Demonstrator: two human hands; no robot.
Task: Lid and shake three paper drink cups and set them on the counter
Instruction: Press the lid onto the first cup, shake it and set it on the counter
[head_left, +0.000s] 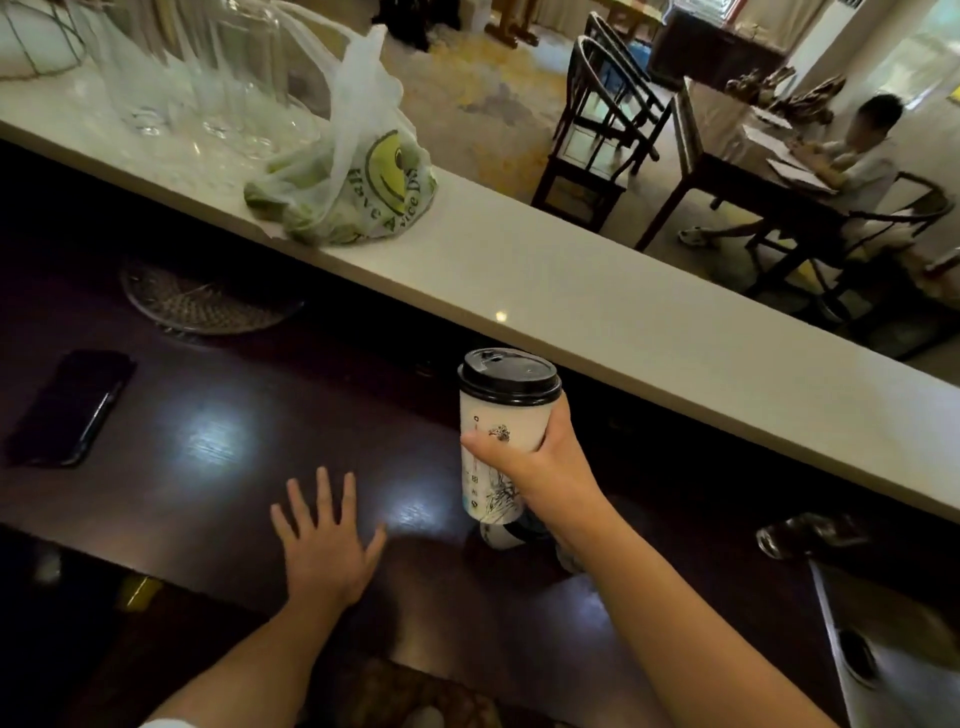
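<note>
We are holding one paper cup (498, 447) in our right hand (545, 467), the fingers clamped around its middle, just above the dark worktop (208, 441) and in front of the pale counter (597, 312). Its black lid (509, 376) is already sitting on it, so we judge we are shaking it or about to set it down. Our left hand (324, 530) is resting flat on the worktop, left of the cup, fingers spread and holding nothing. The next move is asking us to lift the cup upright onto the counter, to the right of the plastic bag (358, 171). We are counting one cup only; the other two are not in view. One phone (72, 405) is lying far left of the cup.
</note>
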